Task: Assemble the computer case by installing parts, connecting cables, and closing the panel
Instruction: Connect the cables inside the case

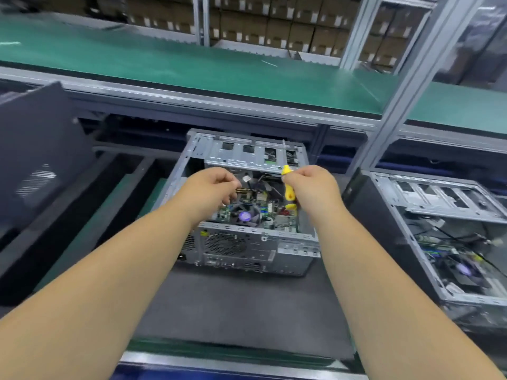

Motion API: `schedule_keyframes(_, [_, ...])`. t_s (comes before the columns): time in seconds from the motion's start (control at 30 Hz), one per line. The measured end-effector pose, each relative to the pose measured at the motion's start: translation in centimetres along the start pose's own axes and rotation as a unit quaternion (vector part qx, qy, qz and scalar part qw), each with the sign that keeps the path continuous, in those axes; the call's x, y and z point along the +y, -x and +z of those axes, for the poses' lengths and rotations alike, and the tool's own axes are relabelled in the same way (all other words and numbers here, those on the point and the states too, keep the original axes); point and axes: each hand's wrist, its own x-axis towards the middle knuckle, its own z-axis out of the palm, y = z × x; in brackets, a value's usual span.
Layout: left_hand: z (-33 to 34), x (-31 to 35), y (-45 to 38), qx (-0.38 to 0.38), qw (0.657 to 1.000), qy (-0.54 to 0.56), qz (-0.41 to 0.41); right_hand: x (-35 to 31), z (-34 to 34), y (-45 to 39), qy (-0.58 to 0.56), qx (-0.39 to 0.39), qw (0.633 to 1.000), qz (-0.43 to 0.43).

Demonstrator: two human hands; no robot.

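Green-matted shelf (pixel 192 58) runs across the back, stacked cartons (pixel 260 26) behind it. Below, dark grey table (pixel 241 305). Case (pixel 247 242) lies open-side up at table centre, rear ports toward the person, fan (pixel 245 215) and board showing, drive cage at the far end. Left hand (pixel 211 187) over the opening, fingers pinching a yellow-black cable (pixel 242 191). Right hand (pixel 312 187) curled round a yellow screwdriver (pixel 288 187), shaft pointing up. Second open case (pixel 444 237) close on the right; dark panel (pixel 38 149) leaning at left. Bare table in front.
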Motion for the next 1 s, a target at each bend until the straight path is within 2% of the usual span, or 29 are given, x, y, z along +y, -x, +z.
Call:
schedule_keyframes(0.17, [-4.7, -2.3, 3.7, -0.073, 0.996, 0.049, -0.001, -3.6, 7.4, 4.7, -0.098, -0.140, 0.985, 0.023])
schedule_keyframes(0.27, [-8.7, -4.6, 6.3, -0.087, 0.994, 0.058, 0.009, -5.6, 12.0, 8.0, -0.118, -0.197, 0.973, 0.031])
schedule_keyframes(0.53, [-22.3, -12.7, 14.5, 0.001, 1.000, 0.015, -0.019, -11.6, 25.1, 18.6, -0.097, -0.298, 0.950, 0.014])
schedule_keyframes(0.73, [-32.7, -20.0, 20.4, 0.077, 0.993, -0.024, -0.087, -15.7, 35.3, 25.7, -0.055, -0.369, 0.927, 0.046])
schedule_keyframes(0.87, [-38.9, -26.0, 24.5, 0.146, 0.968, -0.120, -0.167, -16.4, 41.0, 29.0, -0.013, -0.377, 0.925, 0.048])
schedule_keyframes(1.0, [-43.5, -32.2, 28.7, 0.181, 0.931, -0.148, -0.279, -16.7, 45.4, 31.9, 0.014, -0.391, 0.919, 0.054])
